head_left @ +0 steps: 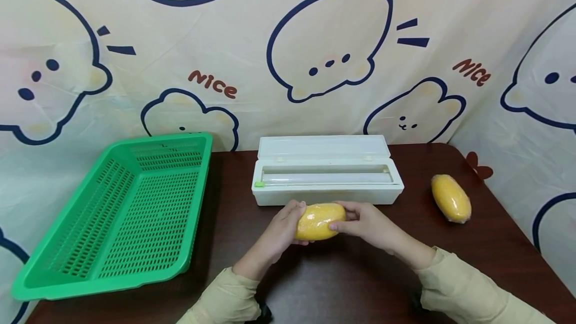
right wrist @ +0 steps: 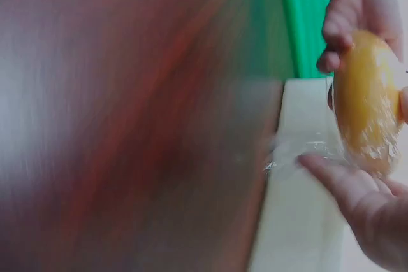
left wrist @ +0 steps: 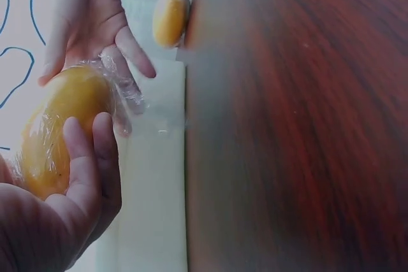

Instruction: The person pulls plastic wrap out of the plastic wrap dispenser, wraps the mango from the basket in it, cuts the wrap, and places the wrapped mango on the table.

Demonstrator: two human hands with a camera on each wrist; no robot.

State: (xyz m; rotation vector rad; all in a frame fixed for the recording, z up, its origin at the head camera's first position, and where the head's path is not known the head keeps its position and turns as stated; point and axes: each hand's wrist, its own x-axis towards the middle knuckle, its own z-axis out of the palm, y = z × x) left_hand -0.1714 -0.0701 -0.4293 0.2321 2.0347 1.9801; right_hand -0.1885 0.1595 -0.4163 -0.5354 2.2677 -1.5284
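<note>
A yellow mango (head_left: pixel 317 221) in clear film is held over the table, in front of a white box. The left hand (head_left: pixel 284 225) grips its left end, with fingers curled underneath in the left wrist view. Beside the other end is the right hand (head_left: pixel 365 224), its thumb touching the fruit. Both wrist views show this hand's fingers fairly straight and spread. A loose tail of clear film (right wrist: pixel 299 151) sticks out near them. At the table's right lies a second film-wrapped mango (head_left: pixel 451 199), apart from both hands.
The white film box (head_left: pixel 327 196) stands at the back with its lid up and a film roll (head_left: pixel 327 179) inside. A green plastic basket (head_left: pixel 193 214) occupies the left side. Behind the dark wooden table (head_left: pixel 342 284) hangs a printed curtain (head_left: pixel 252 24).
</note>
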